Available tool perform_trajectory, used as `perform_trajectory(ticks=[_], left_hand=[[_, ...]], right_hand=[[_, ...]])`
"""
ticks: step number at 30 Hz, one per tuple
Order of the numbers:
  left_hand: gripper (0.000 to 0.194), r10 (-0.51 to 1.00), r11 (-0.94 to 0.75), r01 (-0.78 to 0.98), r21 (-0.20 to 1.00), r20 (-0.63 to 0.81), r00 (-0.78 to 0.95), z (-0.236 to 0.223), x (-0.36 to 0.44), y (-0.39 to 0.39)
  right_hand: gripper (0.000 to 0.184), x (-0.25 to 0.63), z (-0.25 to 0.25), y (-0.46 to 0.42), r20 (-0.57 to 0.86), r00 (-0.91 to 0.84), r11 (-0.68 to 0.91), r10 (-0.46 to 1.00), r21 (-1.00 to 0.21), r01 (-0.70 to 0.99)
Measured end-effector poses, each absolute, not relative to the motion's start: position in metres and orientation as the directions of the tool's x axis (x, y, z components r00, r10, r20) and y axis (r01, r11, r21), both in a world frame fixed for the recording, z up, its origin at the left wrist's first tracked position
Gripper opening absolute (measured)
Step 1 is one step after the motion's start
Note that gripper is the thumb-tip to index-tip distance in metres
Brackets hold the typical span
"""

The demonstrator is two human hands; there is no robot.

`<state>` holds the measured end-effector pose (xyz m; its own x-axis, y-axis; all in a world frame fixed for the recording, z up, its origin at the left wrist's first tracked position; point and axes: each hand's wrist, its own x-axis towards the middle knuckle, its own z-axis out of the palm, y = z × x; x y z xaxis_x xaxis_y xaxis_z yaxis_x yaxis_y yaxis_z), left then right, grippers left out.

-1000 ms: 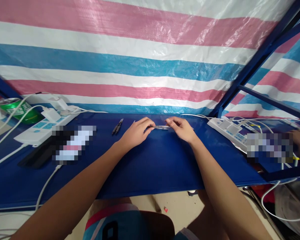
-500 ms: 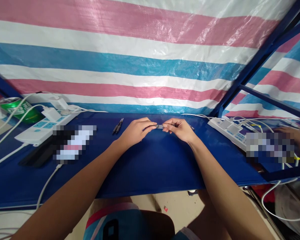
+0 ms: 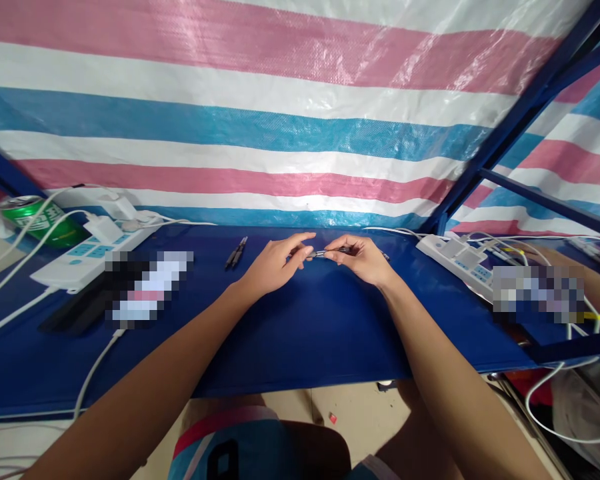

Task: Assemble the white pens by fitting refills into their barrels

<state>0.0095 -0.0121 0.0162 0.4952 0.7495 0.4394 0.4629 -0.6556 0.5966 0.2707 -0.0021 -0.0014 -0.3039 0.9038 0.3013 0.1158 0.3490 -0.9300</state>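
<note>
Head camera view: a slim pen (image 3: 320, 254) lies crosswise between a person's two hands near the far side of a blue surface (image 3: 305, 340), work on it apparently under way and unfinished. Fingers of the right hand (image 3: 364, 259) are closed on the pen's dark end; the left hand (image 3: 275, 263) has its index finger raised and its thumb at the other end, though whether those fingers grip cannot be told. Two dark pens (image 3: 236, 253) lie side by side to the left, untouched; whether they are finished or waiting is unclear. A dark slender piece (image 3: 386, 257) shows beyond the right hand, mostly hidden. Whether the held pen is whole or in parts is too small to tell.
</note>
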Motion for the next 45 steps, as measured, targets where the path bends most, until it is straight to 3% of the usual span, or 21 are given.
perform_trajectory(ticks=[11, 18, 24, 29, 40, 45], left_hand=[[0.047, 0.753, -0.636, 0.493, 0.594, 0.34, 0.563, 0.017, 0.011, -0.013], [0.031, 0.712, -0.699, 0.536, 0.474, 0.393, 0.582, 0.014, 0.009, -0.008], [0.035, 0.701, -0.709, 0.519, 0.478, 0.399, 0.59, 0.011, 0.005, -0.006], [0.034, 0.692, -0.72, 0.517, 0.464, 0.42, 0.587, 0.011, 0.004, -0.004], [0.034, 0.685, -0.724, 0.5, 0.475, 0.408, 0.603, 0.013, 0.003, -0.004], [0.034, 0.679, -0.731, 0.506, 0.458, 0.411, 0.608, 0.011, 0.003, -0.003]], right_hand=[[0.039, 0.267, -0.003, -0.005, 0.279, -0.349, 0.329, 0.895, -0.94, 0.093], [0.045, 0.268, 0.0, -0.003, 0.235, -0.336, 0.301, 0.912, -0.94, 0.161], [0.045, 0.267, 0.001, -0.005, 0.278, -0.332, 0.327, 0.902, -0.939, 0.103], [0.047, 0.266, 0.003, -0.006, 0.199, -0.373, 0.259, 0.906, -0.959, 0.117], [0.043, 0.267, 0.004, -0.008, 0.256, -0.35, 0.297, 0.901, -0.952, 0.069], [0.045, 0.266, 0.004, -0.008, 0.16, -0.412, 0.221, 0.897, -0.97, 0.104]])
